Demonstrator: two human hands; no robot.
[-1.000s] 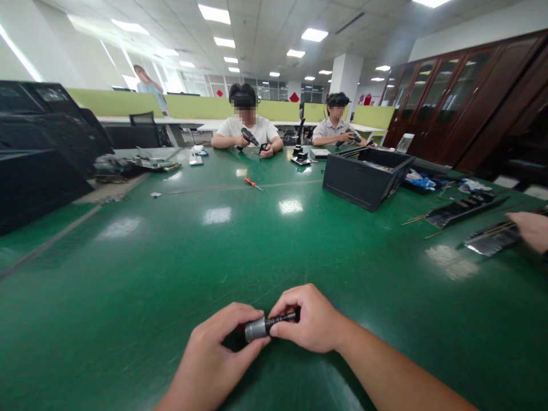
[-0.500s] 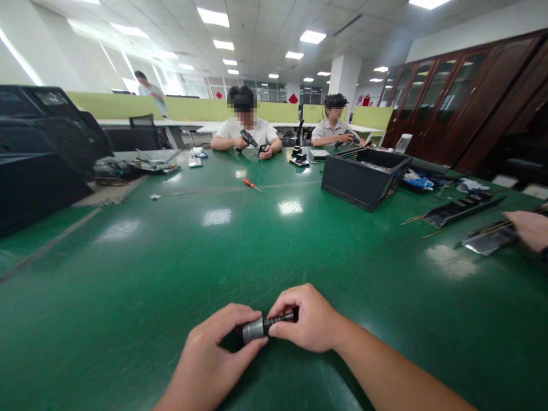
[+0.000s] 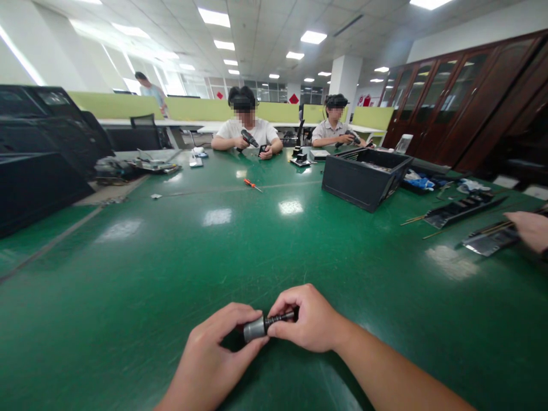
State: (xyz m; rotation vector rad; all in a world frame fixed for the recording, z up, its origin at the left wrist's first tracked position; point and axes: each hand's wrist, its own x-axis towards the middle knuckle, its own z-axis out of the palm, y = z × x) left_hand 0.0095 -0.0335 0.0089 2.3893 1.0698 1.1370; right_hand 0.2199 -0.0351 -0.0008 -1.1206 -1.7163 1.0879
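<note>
Between my hands, low over the green table [image 3: 184, 268], is a grey metal cylinder [image 3: 255, 329] with a thinner dark ridged shaft [image 3: 279, 321] coming out of its right end. My left hand [image 3: 220, 348] pinches the cylinder between thumb and fingers. The shaft is gripped by my right hand [image 3: 306, 319], whose thumb and index finger press on it from below and above. Cylinder and shaft line up, tilted slightly up to the right. My fingers hide part of the join and the shaft's far end.
An orange screwdriver [image 3: 252, 184] lies farther back. A black open box [image 3: 363, 177] stands right of centre, with metal trays [image 3: 458, 211] beyond it. A co-worker's hand [image 3: 528, 228] is at the right edge. Two people sit opposite with power drills. Black casings [image 3: 38, 154] stand at left.
My hands and the metal part keep nearly the same place and grip. In the background, a standing person's arm has shifted slightly.
</note>
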